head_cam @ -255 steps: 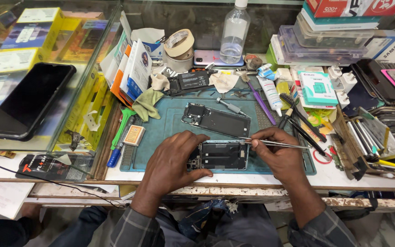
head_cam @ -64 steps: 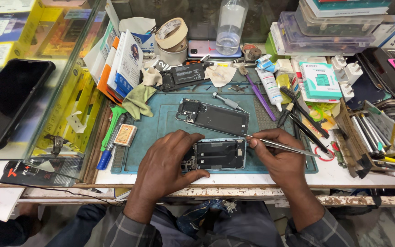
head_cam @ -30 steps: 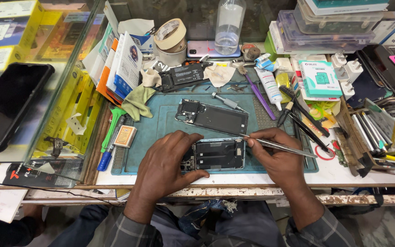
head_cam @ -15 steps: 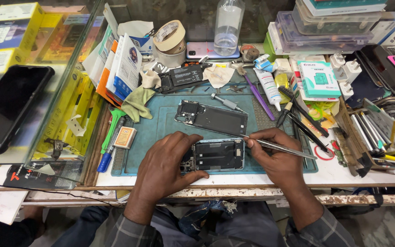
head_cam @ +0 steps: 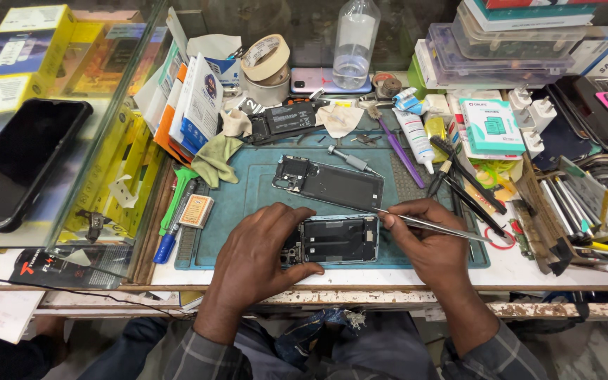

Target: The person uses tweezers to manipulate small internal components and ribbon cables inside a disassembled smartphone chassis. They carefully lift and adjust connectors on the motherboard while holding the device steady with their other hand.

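Note:
An opened phone body [head_cam: 339, 239] lies on a teal work mat [head_cam: 247, 197] near the bench's front edge. My left hand [head_cam: 258, 257] rests over its left end and holds it down. My right hand [head_cam: 430, 243] grips thin metal tweezers [head_cam: 427, 225], whose tips point left across the phone's upper right corner. Just behind lies the phone's dark back cover [head_cam: 328, 183], flat on the mat. A small screwdriver [head_cam: 349, 160] lies beyond the cover.
A black phone [head_cam: 15, 165] lies on a glass case at left. Tape rolls [head_cam: 265, 67], a clear bottle [head_cam: 355, 42], a glue tube [head_cam: 415, 134], a battery [head_cam: 286, 119], cloths, boxes and several hand tools crowd the back and right of the bench.
Both hands stay on the phone; the tweezers have shifted only slightly over its top edge. The view has moved a little.

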